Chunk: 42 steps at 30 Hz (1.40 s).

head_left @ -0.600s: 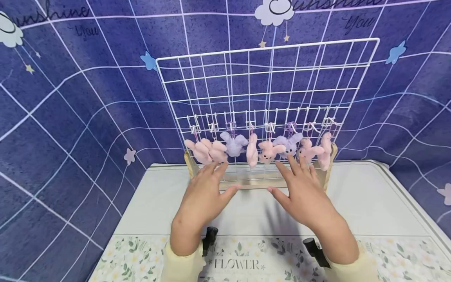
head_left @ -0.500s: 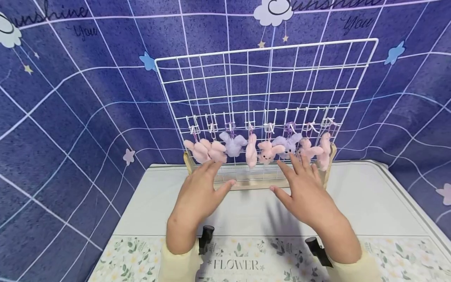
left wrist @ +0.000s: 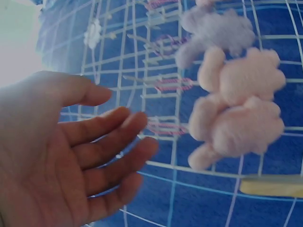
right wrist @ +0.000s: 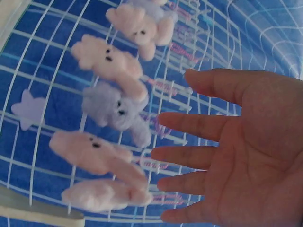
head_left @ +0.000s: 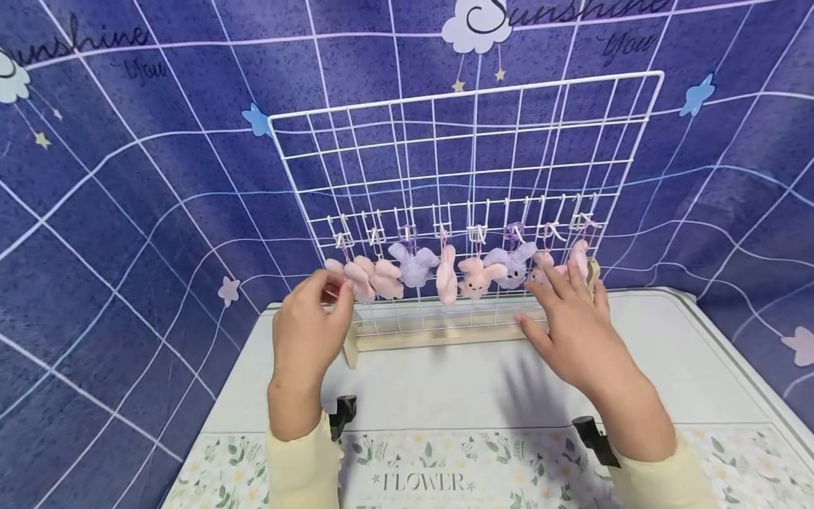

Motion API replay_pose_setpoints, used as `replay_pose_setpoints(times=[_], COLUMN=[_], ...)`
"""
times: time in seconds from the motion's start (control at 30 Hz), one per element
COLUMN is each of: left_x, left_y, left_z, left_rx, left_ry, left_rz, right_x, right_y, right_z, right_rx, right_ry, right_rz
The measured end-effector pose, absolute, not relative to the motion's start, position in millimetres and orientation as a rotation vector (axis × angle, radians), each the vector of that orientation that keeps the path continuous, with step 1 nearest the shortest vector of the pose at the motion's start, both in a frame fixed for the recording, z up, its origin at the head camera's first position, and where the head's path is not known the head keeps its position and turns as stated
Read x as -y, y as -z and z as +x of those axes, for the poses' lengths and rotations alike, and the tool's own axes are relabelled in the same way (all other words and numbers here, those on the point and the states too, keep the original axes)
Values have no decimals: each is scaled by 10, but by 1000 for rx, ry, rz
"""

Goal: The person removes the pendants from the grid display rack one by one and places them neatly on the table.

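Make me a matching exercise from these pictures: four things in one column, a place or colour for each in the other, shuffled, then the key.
Column one:
1. left hand
2. grid
3. right hand
4. base

Column two:
A. pale wood colour
B. by the rightmost toy
C. by the leftmost toy
D. white

Right pairs: 1-C, 2-D, 3-B, 4-A

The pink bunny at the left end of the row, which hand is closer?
The left hand. It's close beside that pink bunny; the right hand is at the row's other end.
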<state>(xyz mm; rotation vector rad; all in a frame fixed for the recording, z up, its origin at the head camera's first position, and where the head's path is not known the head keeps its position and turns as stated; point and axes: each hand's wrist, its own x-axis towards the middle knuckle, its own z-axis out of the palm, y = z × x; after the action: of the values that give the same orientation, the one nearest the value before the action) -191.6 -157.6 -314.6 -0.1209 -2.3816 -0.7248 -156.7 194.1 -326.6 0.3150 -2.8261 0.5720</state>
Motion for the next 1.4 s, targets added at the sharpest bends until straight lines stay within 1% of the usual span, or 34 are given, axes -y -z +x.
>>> replay_pose_setpoints(times=[0.2,0.37,0.5,0.67,0.77,0.93,1.17,1.27,1.4], left_x=[1666,1688,1716,1752,1771,1808,1825,1803,1771], left_y=[3235,3414,3545,3620,3646,3702,3788,3860,3978], left_z=[-2111,-2333,-2430,-2531,-2606,-2738,-2942,-3028,-3124], left_rx=[2201,2075,2017,2003,1993,1951,1936,1938,1939], left_ry=[832,875,912,966,1004,1131,1344,1438,1478], left_rz=[-13,40,82,92,83,30,-79,-57,33], right_x=[-2057,-2118,-2151,-2193,-2217,-2270,-2340,-2356,-2361], right_y=[3266,3270,3310,3351,3353,3348,3380,3406,3445], right_z=[-1671,-1741,-1775,-1812,-1849,-1939,-2050,-2106,-2177], right_rx=[2714,2552,2434,2267,2163,2051,2112,2158,2174], right_ry=[-630,-662,-707,-758,-783,-882,-1032,-1067,-1119], right_rz=[296,280,278,262,197,14,-158,-181,-177])
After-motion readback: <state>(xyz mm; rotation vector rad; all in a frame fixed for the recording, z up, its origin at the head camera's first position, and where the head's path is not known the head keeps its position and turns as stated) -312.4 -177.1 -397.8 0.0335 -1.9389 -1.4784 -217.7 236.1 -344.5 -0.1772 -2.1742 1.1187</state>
